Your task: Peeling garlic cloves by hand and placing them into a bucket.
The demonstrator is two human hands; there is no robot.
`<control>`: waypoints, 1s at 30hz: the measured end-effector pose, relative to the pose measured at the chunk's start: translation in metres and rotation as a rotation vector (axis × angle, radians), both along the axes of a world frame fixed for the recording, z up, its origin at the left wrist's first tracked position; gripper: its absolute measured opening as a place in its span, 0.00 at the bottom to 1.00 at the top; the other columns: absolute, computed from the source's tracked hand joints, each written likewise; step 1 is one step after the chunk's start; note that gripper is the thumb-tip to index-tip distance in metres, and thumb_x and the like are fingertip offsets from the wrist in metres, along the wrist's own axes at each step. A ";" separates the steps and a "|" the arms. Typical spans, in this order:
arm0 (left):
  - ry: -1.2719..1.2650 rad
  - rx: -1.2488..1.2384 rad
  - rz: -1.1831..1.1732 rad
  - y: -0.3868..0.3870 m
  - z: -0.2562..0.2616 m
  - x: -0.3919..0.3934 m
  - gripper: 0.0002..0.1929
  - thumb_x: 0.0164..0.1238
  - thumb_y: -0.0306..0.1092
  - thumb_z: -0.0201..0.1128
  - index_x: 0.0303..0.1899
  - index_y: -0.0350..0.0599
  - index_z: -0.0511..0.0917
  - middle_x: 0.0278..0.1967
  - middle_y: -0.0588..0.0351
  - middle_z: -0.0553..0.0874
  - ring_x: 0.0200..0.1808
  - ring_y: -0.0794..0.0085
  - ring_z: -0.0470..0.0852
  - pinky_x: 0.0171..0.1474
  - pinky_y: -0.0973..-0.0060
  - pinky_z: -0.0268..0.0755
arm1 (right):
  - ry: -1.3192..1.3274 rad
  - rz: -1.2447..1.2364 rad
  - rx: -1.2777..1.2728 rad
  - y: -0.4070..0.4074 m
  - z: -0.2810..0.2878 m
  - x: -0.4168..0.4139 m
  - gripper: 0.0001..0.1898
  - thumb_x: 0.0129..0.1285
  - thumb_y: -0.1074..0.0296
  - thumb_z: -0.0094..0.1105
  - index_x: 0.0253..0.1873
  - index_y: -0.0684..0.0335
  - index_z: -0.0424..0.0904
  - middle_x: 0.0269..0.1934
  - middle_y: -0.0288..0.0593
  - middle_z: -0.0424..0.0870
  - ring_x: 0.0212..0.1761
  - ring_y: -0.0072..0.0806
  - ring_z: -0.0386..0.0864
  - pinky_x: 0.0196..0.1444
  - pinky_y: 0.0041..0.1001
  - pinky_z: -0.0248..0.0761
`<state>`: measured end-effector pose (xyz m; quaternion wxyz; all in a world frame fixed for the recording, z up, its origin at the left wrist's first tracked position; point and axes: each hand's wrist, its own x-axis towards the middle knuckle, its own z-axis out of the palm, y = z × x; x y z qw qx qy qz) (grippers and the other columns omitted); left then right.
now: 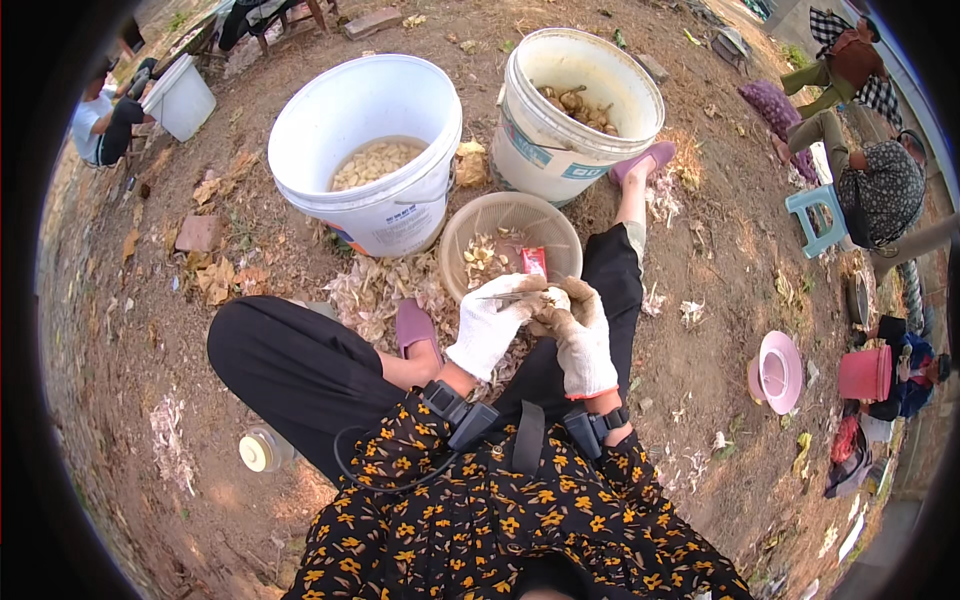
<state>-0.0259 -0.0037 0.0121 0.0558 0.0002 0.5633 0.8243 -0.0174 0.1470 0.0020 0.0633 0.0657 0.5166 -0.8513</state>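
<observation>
My left hand (495, 319), in a white knit glove, has its fingers closed around a thin metal blade (511, 295). My right hand (589, 341), in a soiled white glove, pinches a pale garlic piece (556, 298) against the left fingertips. The fingers hide much of the garlic and the blade's handle. Just beyond both hands sits a beige mesh basket (564, 217). Garlic cloves (482, 259), loose skins and a red packet (534, 262) lie inside it.
A white bucket (300, 161) holds peeled cloves in liquid; another bucket (517, 139) holds unpeeled garlic bulbs. Garlic skins (367, 296) litter the ground around my foot. A lidded jar (262, 450) lies left, a pink hat (778, 373) right. Several people sit farther off, one near a blue stool (817, 217).
</observation>
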 end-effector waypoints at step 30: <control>-0.003 -0.042 0.138 0.001 0.014 0.004 0.08 0.62 0.22 0.61 0.42 0.32 0.82 0.36 0.54 0.86 0.36 0.76 0.84 0.40 0.78 0.76 | 0.046 0.013 0.387 -0.005 0.026 0.005 0.22 0.61 0.76 0.62 0.60 0.69 0.68 0.49 0.43 0.78 0.48 0.23 0.78 0.49 0.22 0.75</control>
